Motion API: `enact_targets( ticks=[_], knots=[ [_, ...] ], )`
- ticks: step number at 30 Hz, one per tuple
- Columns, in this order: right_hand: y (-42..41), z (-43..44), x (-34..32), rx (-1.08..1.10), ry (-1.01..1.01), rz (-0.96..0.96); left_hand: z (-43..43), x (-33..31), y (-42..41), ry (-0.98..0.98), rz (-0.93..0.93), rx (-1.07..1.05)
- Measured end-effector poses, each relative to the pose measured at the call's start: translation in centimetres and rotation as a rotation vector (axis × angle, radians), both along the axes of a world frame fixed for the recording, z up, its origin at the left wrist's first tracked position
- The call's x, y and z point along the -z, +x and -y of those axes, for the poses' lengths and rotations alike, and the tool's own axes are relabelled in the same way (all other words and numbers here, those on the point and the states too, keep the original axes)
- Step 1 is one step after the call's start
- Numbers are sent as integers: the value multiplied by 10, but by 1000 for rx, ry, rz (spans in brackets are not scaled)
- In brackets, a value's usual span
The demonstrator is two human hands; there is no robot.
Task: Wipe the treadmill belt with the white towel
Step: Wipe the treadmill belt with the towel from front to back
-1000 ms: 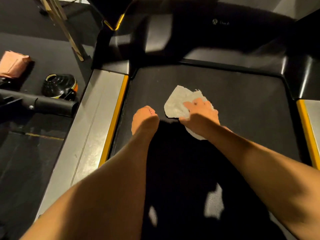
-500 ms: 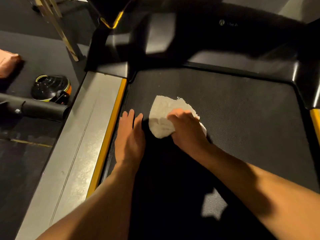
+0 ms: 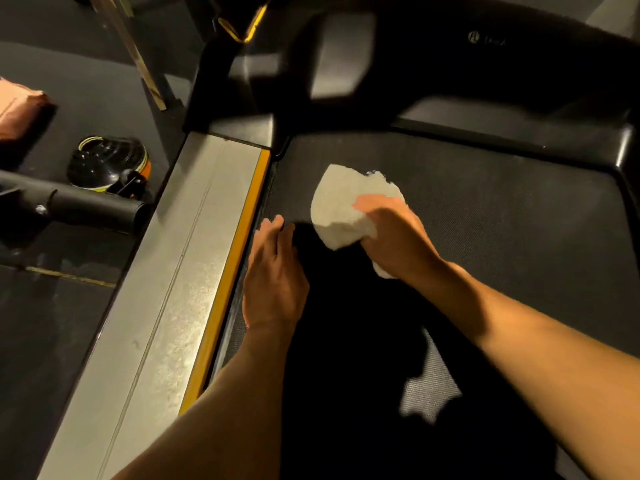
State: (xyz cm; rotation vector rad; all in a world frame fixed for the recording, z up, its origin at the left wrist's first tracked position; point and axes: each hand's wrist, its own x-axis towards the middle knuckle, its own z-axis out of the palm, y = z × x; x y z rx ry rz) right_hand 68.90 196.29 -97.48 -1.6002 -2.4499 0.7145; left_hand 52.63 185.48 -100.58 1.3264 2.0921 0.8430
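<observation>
Right hand (image 3: 394, 237) grips the white towel (image 3: 343, 206) on the treadmill belt (image 3: 502, 216); left hand (image 3: 273, 271) rests flat, apparently bracing. A shifting belt could topple the person.

The one camera rides on my head and looks forward and steeply down, from close over the treadmill belt (image 3: 485, 220), which fills the centre and right of the frame. My left hand (image 3: 273, 282) and right hand (image 3: 398, 244) land near the middle, arms entering from the bottom edge. The wide lens also catches the grey side rail (image 3: 173, 271) at my left, the dark floor (image 3: 52, 341) beyond it, and the front housing (image 3: 450, 64) along the top.
</observation>
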Motion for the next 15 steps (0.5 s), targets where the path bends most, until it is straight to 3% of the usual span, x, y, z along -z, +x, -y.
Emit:
enact_targets(
  ticks=[3,6,9,11,15],
  knots=[
    [6,1,-24,-17,39,-42,-2,2,0,9,-51,4],
    [-2,-53,-27,38,87,-55,-2,1,2,35,-241,28],
    [-18,-85,-11,45,-63,108,-2,0,3,-7,-204,27],
    [-31,-76,-4,-15,-31,213,-1,-2,2,-23,-206,42],
    [-12,-26,2,-105,-74,99,-2,1,0,-7,-200,45]
  ],
)
